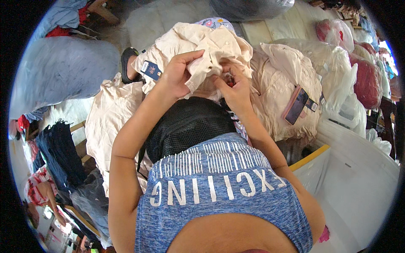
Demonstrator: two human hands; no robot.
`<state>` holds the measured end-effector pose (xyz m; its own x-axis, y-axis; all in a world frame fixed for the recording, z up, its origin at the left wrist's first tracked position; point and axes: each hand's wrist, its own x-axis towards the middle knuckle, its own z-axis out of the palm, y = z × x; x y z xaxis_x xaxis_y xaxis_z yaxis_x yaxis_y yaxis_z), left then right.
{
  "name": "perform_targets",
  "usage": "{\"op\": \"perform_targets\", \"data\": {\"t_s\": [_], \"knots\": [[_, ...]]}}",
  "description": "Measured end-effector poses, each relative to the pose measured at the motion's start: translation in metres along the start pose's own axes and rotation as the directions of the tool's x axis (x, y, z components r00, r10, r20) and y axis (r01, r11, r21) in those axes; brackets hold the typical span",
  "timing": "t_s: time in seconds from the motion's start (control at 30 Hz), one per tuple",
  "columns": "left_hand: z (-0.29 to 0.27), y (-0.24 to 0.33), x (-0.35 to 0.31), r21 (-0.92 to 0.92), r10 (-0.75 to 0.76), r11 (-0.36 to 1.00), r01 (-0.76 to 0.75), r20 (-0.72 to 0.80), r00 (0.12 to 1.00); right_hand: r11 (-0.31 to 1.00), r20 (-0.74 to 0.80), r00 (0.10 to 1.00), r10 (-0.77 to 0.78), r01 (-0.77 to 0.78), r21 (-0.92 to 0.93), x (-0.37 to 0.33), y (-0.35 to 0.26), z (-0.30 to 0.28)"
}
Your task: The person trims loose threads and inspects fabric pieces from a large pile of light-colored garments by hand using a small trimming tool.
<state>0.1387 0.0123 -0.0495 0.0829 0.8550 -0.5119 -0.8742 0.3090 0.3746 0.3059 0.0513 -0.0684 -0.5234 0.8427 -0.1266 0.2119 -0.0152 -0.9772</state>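
Left hand (176, 76) grips a cream garment (190, 38) between thumb and bent fingers, right hand (235, 87) is curled around a small, mostly hidden red-and-dark object (230, 83), thumb touching the garment

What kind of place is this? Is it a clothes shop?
It may be a clothing workshop or packing place, but I can't be sure. There's a cream garment with a dark blue tag, a heap of similar cream cloth, and big plastic-wrapped bundles.

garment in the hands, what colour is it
The garment is pale cream-beige; it shows best in the head view.
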Motion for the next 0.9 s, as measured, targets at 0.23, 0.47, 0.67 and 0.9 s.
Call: {"op": "perform_targets", "data": {"t_s": [0.23, 0.47, 0.67, 0.9], "knots": [[0.049, 0.074, -0.052, -0.048, 0.289, 0.951, -0.306, 0.489, 0.823, 0.822, 0.293, 0.956, 0.023, -0.185, 0.538, 0.034, -0.103, -0.018], [0.112, 0.039, -0.072, 0.077, 0.338, 0.899, -0.431, 0.503, 0.795, 0.825, 0.292, 0.915, -0.279, 0.073, 0.560, 0.059, -0.170, -0.074], [0.025, -0.014, -0.004, 0.186, -0.060, 0.982, 0.033, 0.144, 0.988, 0.975, 0.292, 0.933, 0.209, -0.220, 0.005, 0.079, -0.060, -0.097], [0.004, -0.032, 0.006, 0.141, -0.250, 0.961, 0.237, 0.080, 0.965, 0.919, 0.219, 0.917, 0.332, -0.263, -0.294, 0.048, -0.030, -0.077]]}}
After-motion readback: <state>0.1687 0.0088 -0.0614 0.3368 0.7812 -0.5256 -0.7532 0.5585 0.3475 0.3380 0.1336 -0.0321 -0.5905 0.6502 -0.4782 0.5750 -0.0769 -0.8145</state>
